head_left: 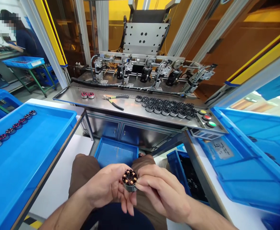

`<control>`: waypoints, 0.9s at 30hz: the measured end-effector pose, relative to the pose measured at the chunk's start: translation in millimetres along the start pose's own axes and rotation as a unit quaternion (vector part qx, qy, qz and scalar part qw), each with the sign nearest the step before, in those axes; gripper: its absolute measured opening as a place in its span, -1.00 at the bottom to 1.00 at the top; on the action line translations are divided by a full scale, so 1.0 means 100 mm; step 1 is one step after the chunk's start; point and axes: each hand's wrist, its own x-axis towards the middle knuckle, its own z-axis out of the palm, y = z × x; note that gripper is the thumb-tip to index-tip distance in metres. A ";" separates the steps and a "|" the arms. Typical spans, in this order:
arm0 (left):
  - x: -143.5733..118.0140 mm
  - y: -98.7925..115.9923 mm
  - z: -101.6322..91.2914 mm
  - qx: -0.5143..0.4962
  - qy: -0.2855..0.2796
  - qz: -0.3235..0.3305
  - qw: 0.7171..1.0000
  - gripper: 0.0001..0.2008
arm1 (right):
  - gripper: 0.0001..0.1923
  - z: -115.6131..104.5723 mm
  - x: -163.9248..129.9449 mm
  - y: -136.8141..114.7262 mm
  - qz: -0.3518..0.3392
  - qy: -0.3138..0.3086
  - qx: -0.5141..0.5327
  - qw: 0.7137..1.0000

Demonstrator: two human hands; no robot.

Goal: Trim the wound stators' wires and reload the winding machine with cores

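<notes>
Right now you're at the check step: left hand (106, 188) and right hand (161, 191) both pinch one wound stator (129, 180) just above your lap. Next calls for a steady turn w/o touching the copper. Beyond your hands: 2 red stators (87, 95), 1 pliers (113, 100), approx. 20 dark rings (166, 107); left tray (30, 156) holds 8.

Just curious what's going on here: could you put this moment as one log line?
left hand + right hand: hold wound motor stator | shelf: pliers, stator batch | left: blue tray
</notes>
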 end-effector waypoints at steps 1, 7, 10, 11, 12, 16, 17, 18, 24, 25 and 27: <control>0.01 -0.01 0.00 -0.008 -0.006 -0.011 1.000 -0.58 | -0.88 -0.01 0.00 0.00 -0.010 -0.007 -0.002 1.000; -0.01 0.00 0.07 -0.004 0.040 0.023 0.999 -0.61 | -0.86 -0.10 -0.01 0.01 -0.029 -0.016 0.026 0.999; -0.02 0.01 0.08 0.014 0.047 0.054 0.997 -0.64 | -0.56 -0.17 -0.03 0.08 0.020 -0.004 0.047 0.999; -0.02 0.01 0.08 0.022 0.050 0.060 0.997 -0.64 | -0.45 -0.19 -0.02 0.11 0.035 0.002 0.058 0.998; -0.01 0.02 0.08 0.030 0.053 0.064 0.996 -0.64 | -0.38 -0.21 -0.01 0.13 0.045 0.003 0.068 0.997; -0.01 0.02 0.09 0.056 0.060 0.072 0.994 -0.63 | -0.55 -0.22 0.04 0.20 0.036 -0.039 0.109 0.993; -0.01 0.01 0.09 0.059 0.059 0.069 0.994 -0.62 | -0.63 -0.21 0.05 0.19 0.030 -0.044 0.110 0.993; -0.01 0.01 0.08 0.061 0.059 0.067 0.994 -0.62 | -0.70 -0.19 0.06 0.19 0.026 -0.041 0.108 0.993; 0.00 0.00 0.07 0.058 0.069 0.087 0.992 -0.59 | -0.88 -0.14 0.07 0.13 0.015 -0.027 0.076 0.997; 0.00 0.00 0.07 0.059 0.070 0.091 0.992 -0.60 | -0.88 -0.14 0.07 0.11 0.015 -0.028 0.072 0.997; 0.02 0.00 0.09 0.060 0.075 0.096 0.991 -0.60 | -0.88 -0.15 0.08 0.09 0.018 -0.031 0.065 0.997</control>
